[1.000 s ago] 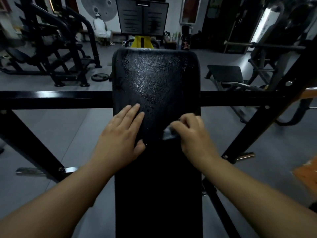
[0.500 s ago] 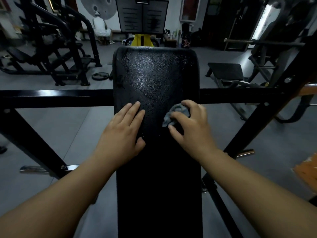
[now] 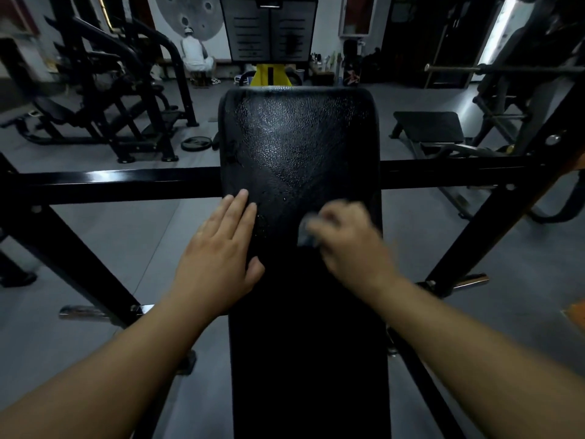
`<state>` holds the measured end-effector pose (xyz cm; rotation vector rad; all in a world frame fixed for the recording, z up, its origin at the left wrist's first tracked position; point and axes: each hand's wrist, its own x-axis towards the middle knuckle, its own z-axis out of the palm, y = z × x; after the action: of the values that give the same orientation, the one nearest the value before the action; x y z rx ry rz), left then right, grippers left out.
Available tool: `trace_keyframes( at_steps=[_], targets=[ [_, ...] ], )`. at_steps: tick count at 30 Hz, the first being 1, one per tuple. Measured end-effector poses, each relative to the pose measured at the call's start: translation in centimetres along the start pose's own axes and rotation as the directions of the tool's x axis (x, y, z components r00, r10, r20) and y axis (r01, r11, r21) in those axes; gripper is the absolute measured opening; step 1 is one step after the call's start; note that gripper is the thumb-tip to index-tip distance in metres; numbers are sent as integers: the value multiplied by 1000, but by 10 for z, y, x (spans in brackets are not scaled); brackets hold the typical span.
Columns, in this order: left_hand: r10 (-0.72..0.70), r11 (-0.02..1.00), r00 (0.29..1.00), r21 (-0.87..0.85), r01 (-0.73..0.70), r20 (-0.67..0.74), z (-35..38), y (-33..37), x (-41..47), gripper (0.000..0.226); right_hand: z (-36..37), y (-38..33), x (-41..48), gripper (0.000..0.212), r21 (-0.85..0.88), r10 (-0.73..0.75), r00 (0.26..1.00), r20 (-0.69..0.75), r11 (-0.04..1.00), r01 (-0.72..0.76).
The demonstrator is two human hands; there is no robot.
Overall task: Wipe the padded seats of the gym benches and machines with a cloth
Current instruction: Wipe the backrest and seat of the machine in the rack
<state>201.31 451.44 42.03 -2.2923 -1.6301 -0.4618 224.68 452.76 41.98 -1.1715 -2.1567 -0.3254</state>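
On the black bench pad, the left hand lies flat, fingers straight, at the pad's left edge; the right hand, blurred, curls around a small grey cloth near the pad's right edge. The cloth looks soft, light and limp, best bunched in the fingers; the glossy pad seems firm and likely slick.

A long black padded bench, its textured vinyl glossy toward the far end, stretched away from the camera; a small grey cloth, bunched and blurred, pressed against its right half.
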Motion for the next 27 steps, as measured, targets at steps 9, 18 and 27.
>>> trace_keyframes(
  at_steps=[9,18,27],
  targets=[
    [-40,999,999,-31,41,17,0,-5,-14,86,6,-24,14,28,37,-65,994,87,997,62],
    [-125,991,991,-45,128,54,-7,-11,-16,90,20,-55,50,39,77,-128,988,90,990,121],
    [-178,982,980,-45,183,91,-6,-20,-22,87,29,-76,72,27,62,-133,987,87,990,128]
  ],
)
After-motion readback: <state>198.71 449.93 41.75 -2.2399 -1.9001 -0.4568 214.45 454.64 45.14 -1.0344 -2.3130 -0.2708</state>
